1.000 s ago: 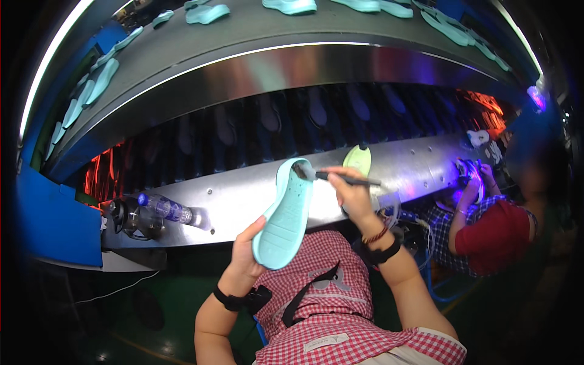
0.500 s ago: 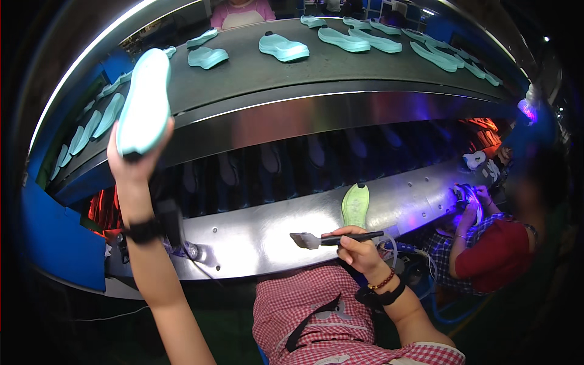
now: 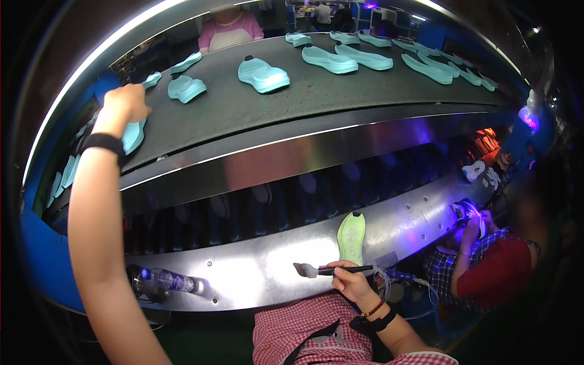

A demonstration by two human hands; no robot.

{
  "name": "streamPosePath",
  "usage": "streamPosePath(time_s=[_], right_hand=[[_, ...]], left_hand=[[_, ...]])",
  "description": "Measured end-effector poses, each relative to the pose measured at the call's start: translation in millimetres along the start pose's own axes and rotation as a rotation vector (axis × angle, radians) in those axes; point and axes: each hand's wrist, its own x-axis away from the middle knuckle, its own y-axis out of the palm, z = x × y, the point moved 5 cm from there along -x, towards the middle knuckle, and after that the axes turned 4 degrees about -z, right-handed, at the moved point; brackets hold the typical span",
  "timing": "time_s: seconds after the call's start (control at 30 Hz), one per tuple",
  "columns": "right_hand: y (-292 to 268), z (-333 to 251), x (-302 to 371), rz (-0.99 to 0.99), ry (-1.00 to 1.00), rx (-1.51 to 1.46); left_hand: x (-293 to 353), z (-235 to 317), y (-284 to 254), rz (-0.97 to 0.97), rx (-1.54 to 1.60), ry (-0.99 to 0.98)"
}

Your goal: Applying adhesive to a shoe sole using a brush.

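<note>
My left hand (image 3: 125, 104) reaches over the conveyor belt at the left, fingers curled over the far end of a teal shoe sole (image 3: 134, 139). Its near end shows beside my wrist; my fingertips are partly hidden. Another teal sole lies just beyond my hand. In my right hand (image 3: 350, 281) is a flat brush (image 3: 306, 270) with a black handle, its bristles pointing left over the metal bench. A yellow-green sole (image 3: 351, 236) with a black tip lies on the bench, just beyond my right hand.
Several teal soles (image 3: 263, 75) lie along the dark belt (image 3: 225, 121). On the metal bench (image 3: 243, 267) a clear bottle (image 3: 172, 281) lies at the left. A co-worker (image 3: 499, 261) handles a shoe at the right; another person (image 3: 230, 30) is across the belt.
My left hand has lowered the teal sole from in front of me onto the belt at the left. My right hand still holds the brush. The whole view has shifted slightly.
</note>
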Motion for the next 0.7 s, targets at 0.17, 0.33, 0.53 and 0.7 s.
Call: streamPosePath(time_s=[0.17, 0.33, 0.53, 0.7], right_hand=[[-11, 7, 0, 0.104, 0.015, -0.076], [-38, 27, 12, 0.163, 0.074, -0.133], [-52, 35, 19, 0.125, 0.108, -0.139], [-44, 12, 9, 0.187, -0.016, -0.064]], left_hand=[[-38, 65, 6, 0.068, -0.072, 0.059], [-62, 88, 37, -0.16, 0.028, 0.055], [-55, 86, 40, -0.242, 0.161, 0.023], [14, 88, 22, -0.035, 0.259, 0.325]])
